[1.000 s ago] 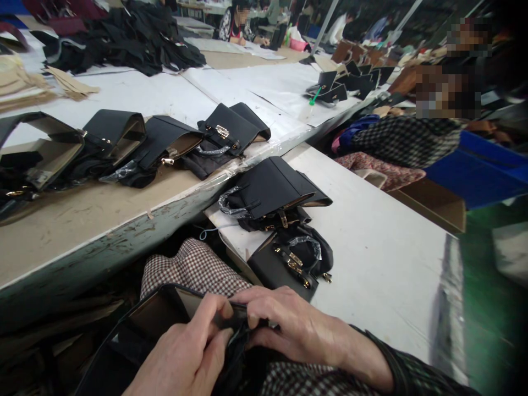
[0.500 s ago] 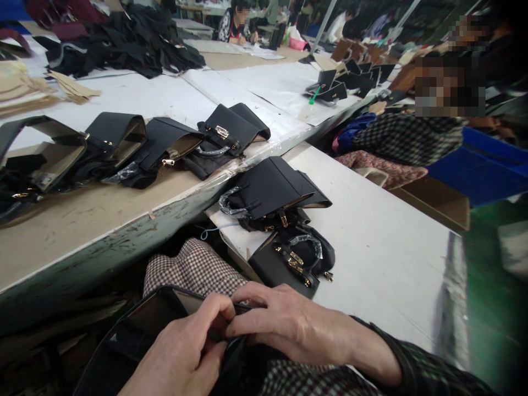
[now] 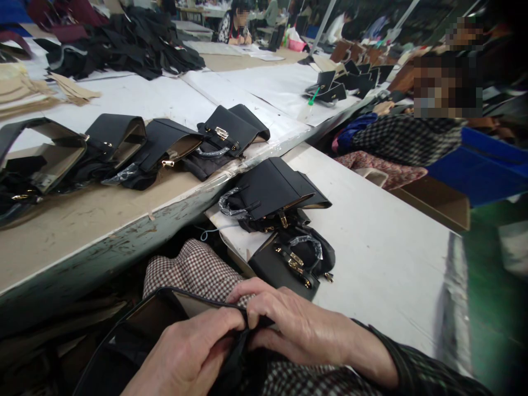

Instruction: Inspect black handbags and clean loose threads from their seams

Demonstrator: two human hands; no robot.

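Observation:
A black handbag with a tan inner face lies across my lap, its edge lifted toward me. My left hand pinches that edge, the thumb partly hidden behind the fingers. Directly beside it my right hand grips the same edge, its fingertips meeting the left ones. The exact spot between the fingertips is covered. Just beyond my right hand, a black handbag with gold clasps rests on the white side table, its handle wrapped in clear plastic. Another black handbag sits behind it, its flap up.
Several black handbags stand in a row along the long worktable. A white side table joins it at the right. Heaped black pieces lie at the back left. A co-worker in checked clothing sits by a blue bin.
My left fingers have shifted slightly right, and the right fingers have curled in against them, so the gap between the hands has closed. The handbags on the tables have stayed put.

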